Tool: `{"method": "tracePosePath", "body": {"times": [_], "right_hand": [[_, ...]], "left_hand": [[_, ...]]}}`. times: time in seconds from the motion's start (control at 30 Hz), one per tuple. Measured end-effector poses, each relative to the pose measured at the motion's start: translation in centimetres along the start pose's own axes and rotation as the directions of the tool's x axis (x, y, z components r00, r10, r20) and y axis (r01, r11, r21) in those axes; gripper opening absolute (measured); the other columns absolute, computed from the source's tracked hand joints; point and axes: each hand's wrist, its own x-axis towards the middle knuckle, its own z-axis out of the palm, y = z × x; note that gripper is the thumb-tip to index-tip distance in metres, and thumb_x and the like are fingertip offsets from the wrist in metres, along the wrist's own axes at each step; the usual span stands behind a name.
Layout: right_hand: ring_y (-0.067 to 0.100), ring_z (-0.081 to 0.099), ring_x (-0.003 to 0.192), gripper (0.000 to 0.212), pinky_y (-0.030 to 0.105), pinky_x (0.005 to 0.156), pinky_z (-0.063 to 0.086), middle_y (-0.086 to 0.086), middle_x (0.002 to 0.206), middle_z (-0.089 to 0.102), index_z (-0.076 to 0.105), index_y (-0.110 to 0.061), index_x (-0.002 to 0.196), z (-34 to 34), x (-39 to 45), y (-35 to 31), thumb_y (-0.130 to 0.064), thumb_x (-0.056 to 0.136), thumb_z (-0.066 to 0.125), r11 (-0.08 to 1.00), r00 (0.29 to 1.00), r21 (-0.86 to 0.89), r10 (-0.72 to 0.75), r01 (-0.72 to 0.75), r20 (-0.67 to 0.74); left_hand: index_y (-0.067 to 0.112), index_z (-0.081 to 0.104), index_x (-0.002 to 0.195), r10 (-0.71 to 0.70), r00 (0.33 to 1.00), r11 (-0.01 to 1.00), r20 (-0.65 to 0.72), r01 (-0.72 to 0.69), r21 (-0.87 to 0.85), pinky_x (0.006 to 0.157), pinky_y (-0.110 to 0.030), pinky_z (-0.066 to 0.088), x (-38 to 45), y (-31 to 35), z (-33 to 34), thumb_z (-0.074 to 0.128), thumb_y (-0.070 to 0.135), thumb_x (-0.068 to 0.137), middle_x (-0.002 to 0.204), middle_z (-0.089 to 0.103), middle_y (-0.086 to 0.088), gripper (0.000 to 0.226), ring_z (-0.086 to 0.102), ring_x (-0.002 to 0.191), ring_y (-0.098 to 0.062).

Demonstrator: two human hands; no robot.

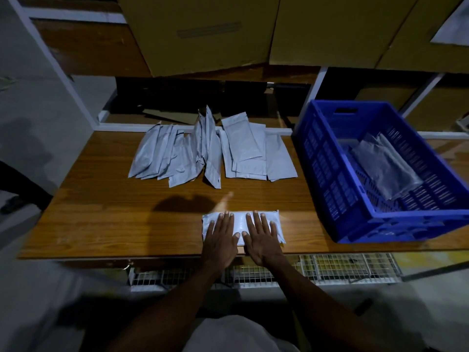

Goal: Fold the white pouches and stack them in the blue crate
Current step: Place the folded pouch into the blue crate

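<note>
The step in hand looks like the pressing of a fold: a white pouch [242, 226] lies near the front edge of the wooden bench [106, 219], and both hands are flat on top of it, the left hand [220, 238] over its left half and the right hand [261, 237] over its right half, thumbs nearly meeting in the middle. Neither grip is clamped on anything; the fingers of each are straight and spread, pressing down rather than pinching. The pouch looks short and thick for its width, so I judge it already doubled over and now being flattened. Beyond the fingertips, further across the bench, lies the loose pile of unfolded pouches [208, 151], fanned out and overlapping, some standing on edge. To the right of the right hand, and well apart from it, sits the blue crate [330, 189], with a few grey-looking pouches [385, 168] already lying inside on its floor. The next move, as I judge it, calls for curling the fingers round the folded pouch so that the crease holds, then carrying it rightward over the near wall of the crate and laying it on those inside. The light is dim, and no brand, label or writing can be read on the pouches, the crate or the cardboard boxes [203, 34] on the shelf behind.
</note>
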Motion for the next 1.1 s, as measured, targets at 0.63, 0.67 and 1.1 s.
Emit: {"method": "tracePosePath", "body": {"times": [0.63,0.67,1.1], "right_hand": [[0.024,-0.029,0.147,0.065,0.047,0.117,-0.018,0.004,0.155,-0.036,-0.021,-0.021,0.155,-1.2,1.4,0.0,-0.052,0.104,0.006,0.999,0.973,-0.033,0.043,-0.037,0.228],[0.025,-0.029,0.147,0.065,0.047,0.116,-0.018,0.003,0.153,-0.037,-0.021,-0.021,0.155,-1.3,1.4,-0.1,-0.052,0.104,0.006,0.999,0.973,-0.03,0.04,-0.034,0.228],[0.033,0.0,0.152,0.083,0.053,0.12,0.012,0.007,0.166,0.007,0.015,-0.019,0.158,-5.2,2.1,0.5,-0.032,0.09,0.06,0.999,0.991,-0.016,-0.042,0.044,0.124]], "left_hand": [[0.021,-0.004,0.159,-0.029,0.995,1.0,0.099,0.03,-0.009,0.125,-0.043,-0.001,0.5,0.0,-0.2,0.023,0.046,0.106,0.167,-0.003,-0.002,0.065,-0.01,0.153,-0.016],[0.02,-0.004,0.159,-0.029,0.994,0.999,0.105,0.03,-0.012,0.125,-0.043,-0.001,0.5,0.0,-0.3,0.023,0.047,0.106,0.167,-0.004,-0.002,0.065,-0.011,0.153,-0.016],[0.021,0.019,0.158,-0.004,0.985,0.998,0.172,0.015,-0.061,0.122,-0.041,0.009,1.9,-0.6,-4.5,0.054,0.035,0.095,0.166,0.013,-0.003,0.074,0.011,0.151,-0.023]]}}
